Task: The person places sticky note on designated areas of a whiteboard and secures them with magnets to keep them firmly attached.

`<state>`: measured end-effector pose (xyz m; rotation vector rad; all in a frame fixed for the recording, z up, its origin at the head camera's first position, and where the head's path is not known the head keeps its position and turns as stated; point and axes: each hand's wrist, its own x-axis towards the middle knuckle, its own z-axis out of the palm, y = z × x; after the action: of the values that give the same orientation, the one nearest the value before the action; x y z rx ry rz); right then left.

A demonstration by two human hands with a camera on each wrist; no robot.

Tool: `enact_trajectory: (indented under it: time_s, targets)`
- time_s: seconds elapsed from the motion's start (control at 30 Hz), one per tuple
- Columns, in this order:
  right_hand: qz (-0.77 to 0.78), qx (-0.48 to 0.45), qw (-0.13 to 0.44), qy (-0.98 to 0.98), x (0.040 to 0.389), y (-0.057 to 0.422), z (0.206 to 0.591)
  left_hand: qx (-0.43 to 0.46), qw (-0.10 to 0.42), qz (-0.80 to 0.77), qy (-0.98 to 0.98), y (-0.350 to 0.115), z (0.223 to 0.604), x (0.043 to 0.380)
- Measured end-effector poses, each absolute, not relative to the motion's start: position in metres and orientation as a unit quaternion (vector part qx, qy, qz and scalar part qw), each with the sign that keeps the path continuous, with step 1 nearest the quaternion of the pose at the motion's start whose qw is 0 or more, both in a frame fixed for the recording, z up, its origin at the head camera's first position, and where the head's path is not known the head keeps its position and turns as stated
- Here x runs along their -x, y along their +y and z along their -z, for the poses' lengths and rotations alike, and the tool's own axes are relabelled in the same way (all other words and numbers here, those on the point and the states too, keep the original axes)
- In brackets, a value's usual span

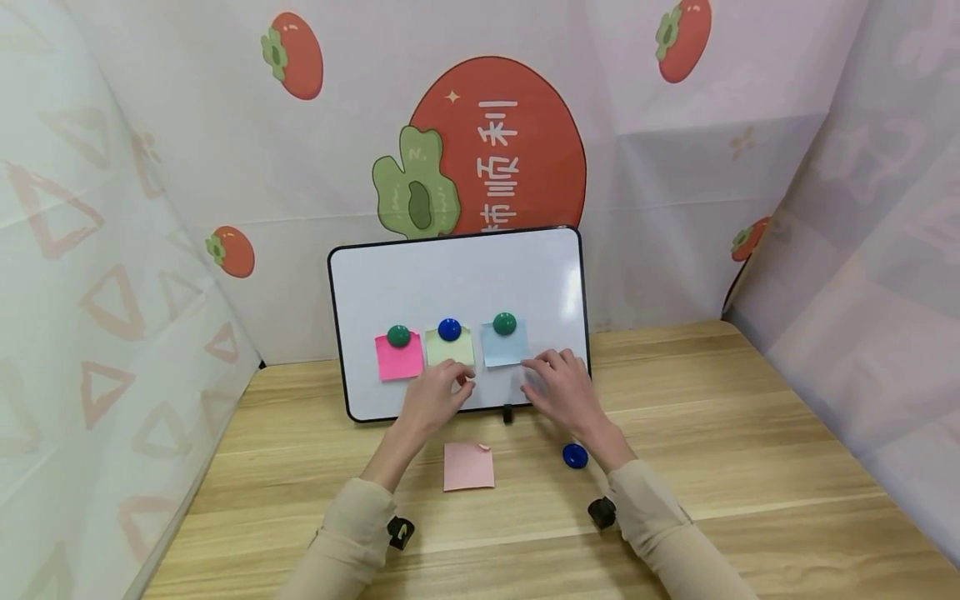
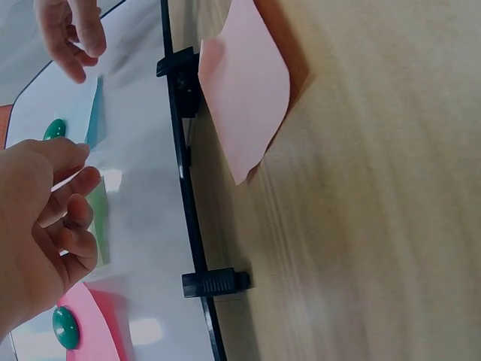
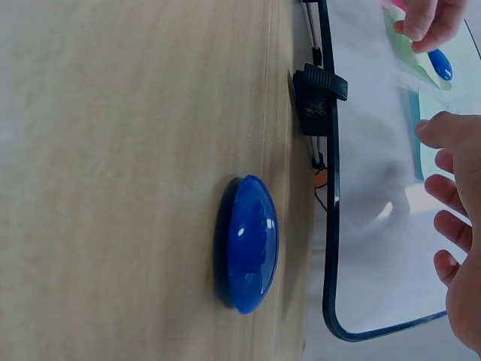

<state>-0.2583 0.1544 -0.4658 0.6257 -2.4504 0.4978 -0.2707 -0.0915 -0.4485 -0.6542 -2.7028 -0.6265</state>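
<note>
On a whiteboard [image 1: 457, 267] hang three sticky notes. The bright pink note [image 1: 399, 363] and the light blue note [image 1: 504, 350] each sit under a green magnet; a blue magnet [image 1: 449, 329] holds the pale green note [image 1: 441, 350]. My left hand [image 1: 435, 397] hovers before the pale green note, its fingers loosely bent and holding nothing. Beside the light blue note's lower right corner is my right hand [image 1: 562, 390], fingers relaxed and gripping nothing; whether a fingertip touches the paper I cannot tell. Below, a pale pink note [image 1: 468, 468] and a loose blue magnet [image 3: 253, 244] lie on the table.
Black clips [image 2: 214, 283] support the whiteboard's lower edge on the wooden table [image 1: 712, 467]. Behind the board hangs a patterned cloth [image 1: 652, 192], with more cloth at both sides. Black devices show by both wrists.
</note>
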Motion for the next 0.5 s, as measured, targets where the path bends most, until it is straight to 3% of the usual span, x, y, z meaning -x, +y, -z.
enact_trajectory:
  time_s: [0.5]
  targets:
    - [-0.176, -0.223, 0.238, -0.929, 0.24, 0.164, 0.48, 0.179, 0.049, 0.243, -0.952, -0.103, 0.459, 0.25]
